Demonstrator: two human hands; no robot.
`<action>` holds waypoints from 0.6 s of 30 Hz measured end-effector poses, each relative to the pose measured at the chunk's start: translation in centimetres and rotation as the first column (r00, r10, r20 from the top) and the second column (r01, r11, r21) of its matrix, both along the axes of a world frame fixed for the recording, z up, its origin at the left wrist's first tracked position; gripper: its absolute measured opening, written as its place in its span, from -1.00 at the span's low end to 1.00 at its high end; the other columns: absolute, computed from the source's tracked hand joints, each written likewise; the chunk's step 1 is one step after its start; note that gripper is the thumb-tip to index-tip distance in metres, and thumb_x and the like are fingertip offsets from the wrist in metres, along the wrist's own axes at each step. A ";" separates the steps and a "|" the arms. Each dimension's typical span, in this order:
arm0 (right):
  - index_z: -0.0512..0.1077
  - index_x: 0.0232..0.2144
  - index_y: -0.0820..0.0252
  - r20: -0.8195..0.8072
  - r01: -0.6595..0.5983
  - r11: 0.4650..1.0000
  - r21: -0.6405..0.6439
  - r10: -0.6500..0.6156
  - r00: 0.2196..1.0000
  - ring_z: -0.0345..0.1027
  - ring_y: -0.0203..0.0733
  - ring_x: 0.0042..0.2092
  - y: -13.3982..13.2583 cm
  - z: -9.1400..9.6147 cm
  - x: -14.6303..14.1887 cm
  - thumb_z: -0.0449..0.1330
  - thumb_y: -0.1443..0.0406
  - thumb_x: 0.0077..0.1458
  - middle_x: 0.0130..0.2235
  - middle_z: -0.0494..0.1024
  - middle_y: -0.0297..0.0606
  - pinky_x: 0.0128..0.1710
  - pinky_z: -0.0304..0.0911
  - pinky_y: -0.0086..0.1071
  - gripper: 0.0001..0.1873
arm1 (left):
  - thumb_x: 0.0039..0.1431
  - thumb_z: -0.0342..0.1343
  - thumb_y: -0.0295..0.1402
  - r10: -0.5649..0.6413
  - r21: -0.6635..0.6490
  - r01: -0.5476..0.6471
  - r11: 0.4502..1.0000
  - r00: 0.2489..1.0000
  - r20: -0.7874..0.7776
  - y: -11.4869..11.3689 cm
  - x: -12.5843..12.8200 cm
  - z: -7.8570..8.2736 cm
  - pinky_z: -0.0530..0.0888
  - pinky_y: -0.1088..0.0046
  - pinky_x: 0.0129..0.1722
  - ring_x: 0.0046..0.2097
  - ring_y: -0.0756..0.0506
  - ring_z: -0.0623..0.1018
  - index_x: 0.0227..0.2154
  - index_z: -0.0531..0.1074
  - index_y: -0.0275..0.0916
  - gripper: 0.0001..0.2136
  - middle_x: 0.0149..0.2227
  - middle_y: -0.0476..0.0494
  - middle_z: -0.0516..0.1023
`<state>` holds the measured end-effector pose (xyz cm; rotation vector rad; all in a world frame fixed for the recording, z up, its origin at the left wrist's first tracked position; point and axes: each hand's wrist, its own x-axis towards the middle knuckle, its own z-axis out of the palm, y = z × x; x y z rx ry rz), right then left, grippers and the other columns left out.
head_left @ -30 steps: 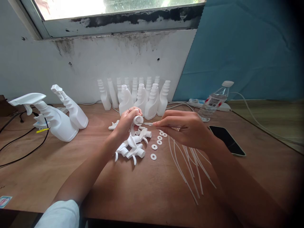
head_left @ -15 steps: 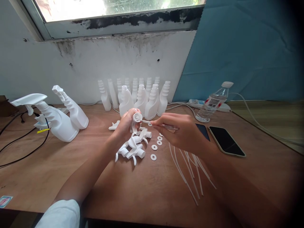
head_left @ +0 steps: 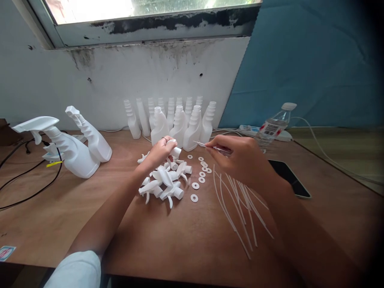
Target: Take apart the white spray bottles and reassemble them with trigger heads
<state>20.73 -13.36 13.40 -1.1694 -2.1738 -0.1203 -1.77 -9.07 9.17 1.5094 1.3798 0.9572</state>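
My left hand (head_left: 159, 154) is closed round a white trigger spray head (head_left: 175, 152), its round cap pointing right over the pile. My right hand (head_left: 235, 154) pinches metal tweezers (head_left: 200, 144), whose tip points left, apart from the spray head. Beneath my left hand lies a heap of white trigger spray heads (head_left: 168, 180). Several flat white washers (head_left: 194, 198) are scattered just right of the heap. Thin white dip tubes (head_left: 240, 208) lie fanned out below my right hand.
Several white bottles without tops (head_left: 192, 130) stand against the wall. At the left are a spray bottle (head_left: 75, 154) with its head on, another white bottle (head_left: 97, 142) and black cables (head_left: 49, 182). A water bottle (head_left: 271, 130) and a phone (head_left: 289, 178) are at the right.
My right hand has drawn the tweezers up and right, out of the spray head's cap. My left hand has turned the spray head, so its cap now faces right.
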 end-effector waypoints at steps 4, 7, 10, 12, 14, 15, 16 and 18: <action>0.47 -0.37 0.12 0.290 0.166 0.878 -0.450 -0.033 0.957 0.30 -0.26 -0.50 0.8 0.6 1.4 0.11 0.31 0.11 -0.47 0.48 -0.31 -0.54 0.02 -0.43 -0.88 | 0.18 -0.05 -0.20 -0.073 -0.008 0.079 0.997 0.864 -0.498 0.5 -1.6 -0.6 0.38 0.46 -0.48 -0.38 -0.13 0.54 -0.04 0.28 -0.21 -0.67 -0.37 -0.12 0.54; 0.44 -0.27 0.13 0.463 0.298 0.728 -0.618 0.030 0.886 0.38 -0.20 -0.33 2.2 -0.4 1.7 0.06 0.33 0.12 -0.26 0.52 -0.24 -0.47 0.10 -0.44 -0.83 | 0.20 -0.06 -0.16 -0.111 -0.032 0.118 0.992 0.762 -0.638 1.0 -2.1 -1.6 0.42 0.39 -0.34 -0.22 -0.21 0.56 -0.07 0.37 -0.21 -0.67 -0.23 -0.21 0.57; 0.36 -0.14 0.21 0.552 0.423 0.652 -0.630 -0.008 0.834 0.40 -0.12 -0.21 3.9 -2.3 1.7 0.02 0.35 0.14 -0.14 0.49 -0.11 -0.39 0.17 -0.41 -0.77 | 0.20 -0.03 -0.18 -0.082 0.013 0.123 0.992 0.734 -0.674 1.5 -2.3 -2.4 0.42 0.32 -0.16 -0.04 -0.27 0.51 -0.11 0.44 -0.24 -0.68 -0.05 -0.28 0.53; 0.33 -0.09 0.28 0.576 0.460 0.637 -0.619 -0.031 0.817 0.40 -0.06 -0.16 5.0 -3.7 1.8 0.02 0.38 0.14 -0.11 0.47 -0.02 -0.33 0.20 -0.38 -0.73 | 0.21 -0.02 -0.20 -0.048 0.054 0.118 0.992 0.723 -0.689 1.7 -2.5 -2.1 0.40 0.30 -0.05 0.05 -0.27 0.47 -0.06 0.43 -0.26 -0.67 0.04 -0.29 0.47; 0.31 -0.06 0.33 0.599 0.493 0.620 -0.611 -0.046 0.799 0.39 -0.01 -0.09 5.9 -4.9 2.0 0.02 0.41 0.12 -0.07 0.45 0.05 -0.26 0.22 -0.35 -0.69 | 0.23 -0.01 -0.19 0.037 0.148 0.091 0.985 0.724 -0.689 1.5 -3.2 -0.7 0.38 0.30 0.01 0.05 -0.24 0.47 -0.01 0.41 -0.26 -0.64 0.09 -0.28 0.43; 0.31 -0.05 0.34 0.610 0.507 0.609 -0.610 -0.048 0.791 0.38 0.01 -0.07 6.3 -5.4 2.0 0.02 0.43 0.11 -0.06 0.44 0.08 -0.24 0.23 -0.34 -0.68 | 0.23 0.00 -0.18 0.124 0.245 0.062 0.967 0.729 -0.673 1.3 -3.8 0.4 0.38 0.30 0.02 0.02 -0.22 0.48 -0.01 0.41 -0.26 -0.64 0.08 -0.26 0.43; 0.31 -0.05 0.34 0.620 0.519 0.596 -0.613 -0.044 0.784 0.38 0.02 -0.06 6.6 -5.8 2.1 0.02 0.45 0.11 -0.06 0.44 0.09 -0.22 0.24 -0.33 -0.67 | 0.23 0.00 -0.18 0.239 0.370 0.020 0.929 0.729 -0.642 0.8 -4.5 1.6 0.39 0.29 0.02 -0.02 -0.20 0.49 -0.03 0.42 -0.25 -0.66 0.05 -0.24 0.44; 0.32 -0.03 0.33 0.636 0.536 0.565 -0.628 -0.024 0.771 0.40 0.04 -0.07 7.0 -6.2 2.1 0.04 0.47 0.08 -0.07 0.45 0.10 -0.23 0.25 -0.32 -0.63 | 0.20 0.07 -0.24 0.536 0.679 -0.090 0.728 0.693 -0.483 -0.5 -6.7 4.5 0.38 0.29 0.05 -0.01 -0.19 0.48 -0.13 0.47 -0.25 -0.75 -0.04 -0.20 0.47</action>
